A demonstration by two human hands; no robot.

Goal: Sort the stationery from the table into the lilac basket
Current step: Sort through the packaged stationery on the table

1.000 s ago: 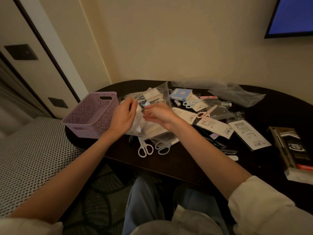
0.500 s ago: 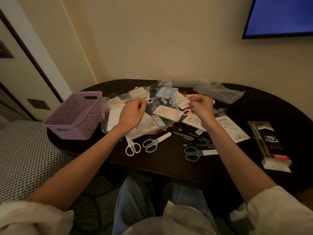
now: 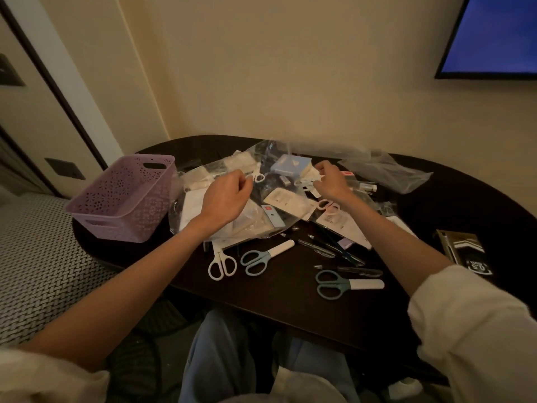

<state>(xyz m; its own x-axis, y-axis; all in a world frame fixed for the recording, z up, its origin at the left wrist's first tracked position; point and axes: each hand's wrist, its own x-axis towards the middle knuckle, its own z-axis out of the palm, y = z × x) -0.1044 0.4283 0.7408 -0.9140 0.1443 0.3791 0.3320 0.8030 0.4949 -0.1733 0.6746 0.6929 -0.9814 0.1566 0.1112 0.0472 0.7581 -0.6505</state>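
Both hands, left hand point(image 3: 225, 196) and right hand point(image 3: 329, 180), are pinching crinkly clear plastic packets point(image 3: 255, 219); light, slippery, so I'm gripping edges. Perforated lilac plastic basket point(image 3: 125, 199) is sitting left of them on the bench point(image 3: 290, 289).

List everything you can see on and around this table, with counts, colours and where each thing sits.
lilac basket: one, lilac, table's left end
white scissors: one, white, near edge, loose
teal scissors: two, teal handles, near edge; second further right
pink scissors: one, pink, under right wrist
blue box: one, pale blue, back of pile
clear bags: several, back
pens: several, dark, centre right
black box: one, right edge
screen: one, blue, wall
left hand: pinching small white scissors
right hand: pinching packaging
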